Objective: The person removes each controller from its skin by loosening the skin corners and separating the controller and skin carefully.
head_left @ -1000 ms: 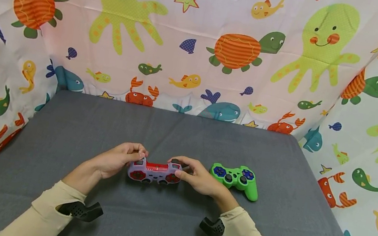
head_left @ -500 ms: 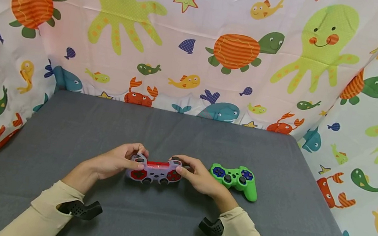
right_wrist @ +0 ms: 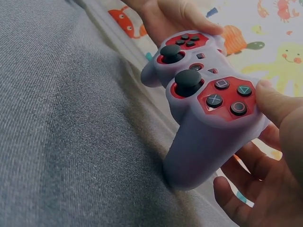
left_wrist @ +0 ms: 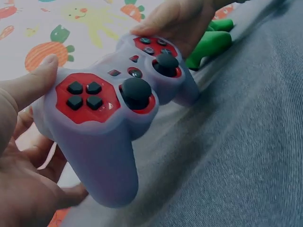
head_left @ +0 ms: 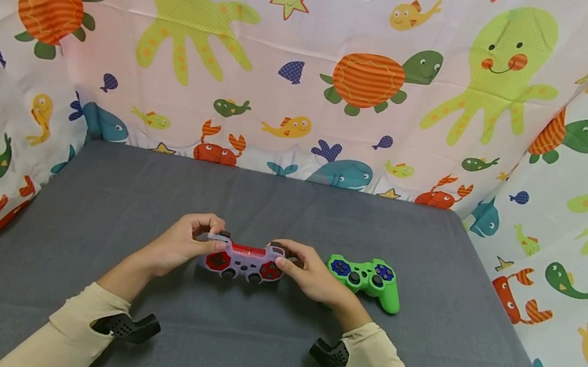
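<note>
A red game controller in a pale purple sleeve (head_left: 244,260) is held between both hands, its thumbsticks toward the person. At its left end the left hand (head_left: 185,246) pinches it, thumb on the front beside the direction buttons (left_wrist: 85,96) and fingers behind. The right hand (head_left: 309,271) grips the other end, thumb by the symbol buttons (right_wrist: 229,98). In the wrist views the handles hang at or just above the grey cloth; contact is hard to tell. Fingers behind the controller are partly hidden.
A green game controller (head_left: 368,278) with blue button areas lies just right of the right hand. Grey cloth (head_left: 259,354) covers the table. Printed sea-animal curtains (head_left: 315,36) stand behind and at both sides. A black wrist device (head_left: 129,327) sits on each sleeve.
The left thumb has come down from the controller's top edge onto its front. The controller has tipped so more of its front shows, and its left end has risen slightly. The green controller stays put.
</note>
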Demonstrator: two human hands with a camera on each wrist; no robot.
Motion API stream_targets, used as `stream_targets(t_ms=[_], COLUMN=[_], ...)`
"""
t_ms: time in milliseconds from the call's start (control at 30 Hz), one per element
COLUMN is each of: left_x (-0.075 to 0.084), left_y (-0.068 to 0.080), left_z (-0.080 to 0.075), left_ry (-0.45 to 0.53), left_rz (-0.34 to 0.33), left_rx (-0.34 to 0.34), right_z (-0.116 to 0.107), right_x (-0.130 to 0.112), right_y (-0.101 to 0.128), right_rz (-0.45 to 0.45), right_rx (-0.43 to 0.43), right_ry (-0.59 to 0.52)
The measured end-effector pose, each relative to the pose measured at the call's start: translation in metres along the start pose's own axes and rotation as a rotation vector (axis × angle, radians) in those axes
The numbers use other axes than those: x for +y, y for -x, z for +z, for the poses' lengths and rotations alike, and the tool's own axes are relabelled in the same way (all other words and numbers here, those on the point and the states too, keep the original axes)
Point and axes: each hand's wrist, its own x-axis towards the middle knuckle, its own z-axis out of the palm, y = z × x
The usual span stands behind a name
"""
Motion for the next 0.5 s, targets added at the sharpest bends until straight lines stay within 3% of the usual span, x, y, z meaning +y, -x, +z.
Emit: stream_targets(t_ms=[300, 500], left_x=[-0.010, -0.011], left_y=[-0.002, 0.000], left_z=[-0.001, -0.006], left_ry=[0.010, -0.044], left_rz=[0.134, 0.063], left_rx=[0.010, -0.053], right_z=[0.001, 0.000], right_x=[0.002, 0.002], right_y=[0.000, -0.001], right_rz=[-0.009, 0.017], right_rx=[0.012, 0.018], right_ry=[-0.013, 0.001])
